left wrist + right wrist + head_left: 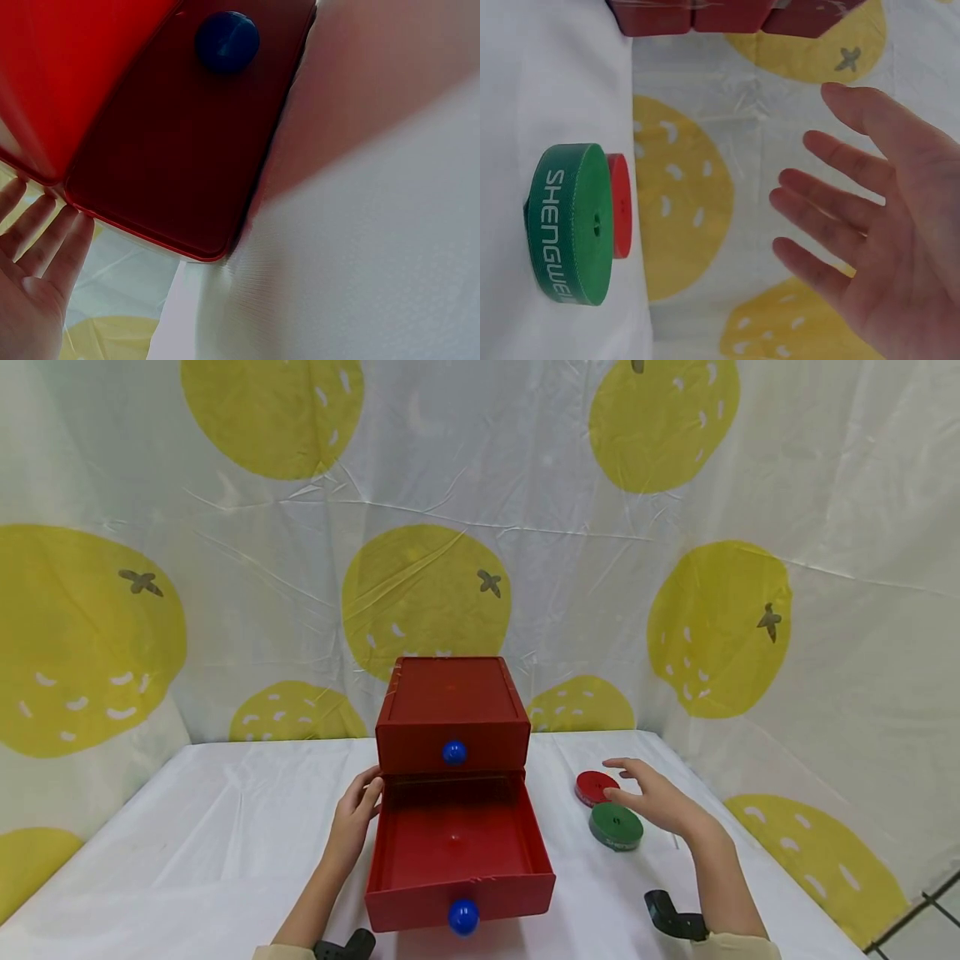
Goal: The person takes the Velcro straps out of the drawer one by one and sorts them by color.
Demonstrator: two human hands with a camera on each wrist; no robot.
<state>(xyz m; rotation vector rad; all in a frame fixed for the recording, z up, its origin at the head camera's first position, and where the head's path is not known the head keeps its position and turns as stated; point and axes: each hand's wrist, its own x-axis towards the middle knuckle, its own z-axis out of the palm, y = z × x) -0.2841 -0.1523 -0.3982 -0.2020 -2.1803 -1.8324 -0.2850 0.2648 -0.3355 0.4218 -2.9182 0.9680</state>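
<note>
A red two-drawer box with blue knobs stands mid-table. Its lower drawer is pulled out and bare inside; the upper one is closed. My left hand rests its fingertips on the box's left side, fingers fairly straight, as the left wrist view also shows. On the right, a green roll of tape printed "SHENGWEI" lies in front of a red roll. Above these rolls hovers my right hand, its fingers spread and relaxed with nothing between them.
A white cloth covers the table. Behind it hangs a pale curtain with large yellow fruit prints. A black strap mount sits at the right wrist, and another is on the left. Floor tiles show at the lower right.
</note>
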